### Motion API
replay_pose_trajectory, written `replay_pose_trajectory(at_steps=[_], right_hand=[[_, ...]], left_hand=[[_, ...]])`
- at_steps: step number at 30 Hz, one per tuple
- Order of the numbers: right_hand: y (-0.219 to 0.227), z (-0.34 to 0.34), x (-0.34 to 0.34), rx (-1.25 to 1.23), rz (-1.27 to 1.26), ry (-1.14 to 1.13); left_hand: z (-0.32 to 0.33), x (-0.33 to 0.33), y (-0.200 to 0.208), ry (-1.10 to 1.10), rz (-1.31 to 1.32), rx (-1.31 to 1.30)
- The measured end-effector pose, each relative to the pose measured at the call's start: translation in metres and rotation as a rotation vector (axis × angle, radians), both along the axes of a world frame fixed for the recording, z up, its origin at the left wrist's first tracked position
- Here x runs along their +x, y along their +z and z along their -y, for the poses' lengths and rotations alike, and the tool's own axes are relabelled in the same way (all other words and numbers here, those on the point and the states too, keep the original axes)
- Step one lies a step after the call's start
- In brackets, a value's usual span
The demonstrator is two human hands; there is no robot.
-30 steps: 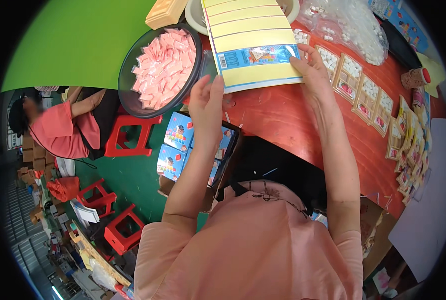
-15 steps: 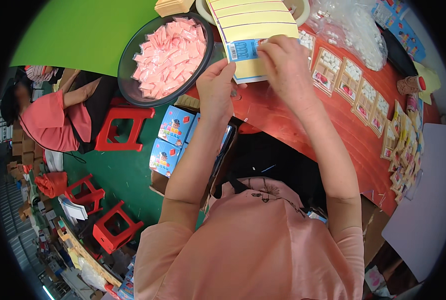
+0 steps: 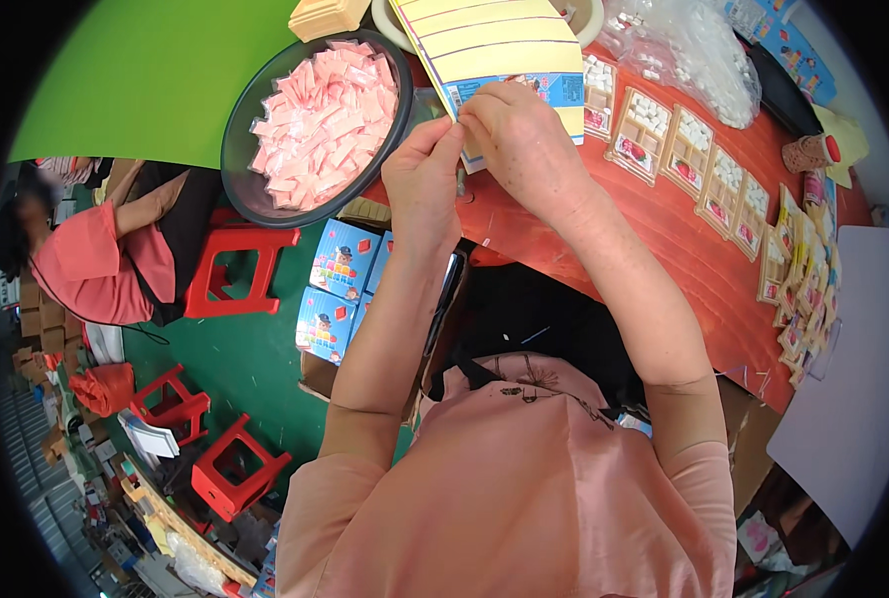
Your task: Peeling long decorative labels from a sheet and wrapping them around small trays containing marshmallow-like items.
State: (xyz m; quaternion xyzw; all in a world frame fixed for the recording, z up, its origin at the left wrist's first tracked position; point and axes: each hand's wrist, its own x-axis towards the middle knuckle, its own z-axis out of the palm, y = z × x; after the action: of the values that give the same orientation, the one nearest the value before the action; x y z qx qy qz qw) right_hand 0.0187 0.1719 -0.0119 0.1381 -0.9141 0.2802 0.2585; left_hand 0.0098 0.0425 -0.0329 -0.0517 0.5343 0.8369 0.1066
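Observation:
Above the red table, at the top of the view, a yellow sheet [image 3: 499,45] with dark lines across it and a blue printed strip [image 3: 562,92] tilts away from me. My left hand [image 3: 421,174] is closed, thumb and forefinger pinching the sheet at its lower left edge. Against those fingertips lie the closed fingers of my right hand [image 3: 526,145], which covers part of the blue strip. Whether the right fingers grip the sheet's edge or something small on it is hidden.
A dark basin [image 3: 233,164] of pink packets stands left of the sheet. Wooden trays [image 3: 641,135] with white pieces line the table's right side, beside a clear plastic bag [image 3: 699,60]. Blue boxes [image 3: 327,317] fill a carton below. A person [image 3: 95,249] sits at far left near red stools [image 3: 237,466].
My right hand has moved left across the sheet, from its blue strip to my left fingertips. The left hand keeps its pinch on the sheet. The whole view has shifted slightly.

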Motion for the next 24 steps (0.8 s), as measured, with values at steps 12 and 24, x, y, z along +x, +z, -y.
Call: replay_pose_trajectory(at_steps=[12,24], right_hand=[[-0.001,-0.006,-0.009,-0.064,0.011,0.081],[0.001,-0.006,-0.014,-0.068,-0.013,0.07]], left_hand=[[0.003,-0.004,-0.005,0.022,-0.121,-0.095],[0.003,-0.014,-0.027,0.035,-0.325,-0.244]])
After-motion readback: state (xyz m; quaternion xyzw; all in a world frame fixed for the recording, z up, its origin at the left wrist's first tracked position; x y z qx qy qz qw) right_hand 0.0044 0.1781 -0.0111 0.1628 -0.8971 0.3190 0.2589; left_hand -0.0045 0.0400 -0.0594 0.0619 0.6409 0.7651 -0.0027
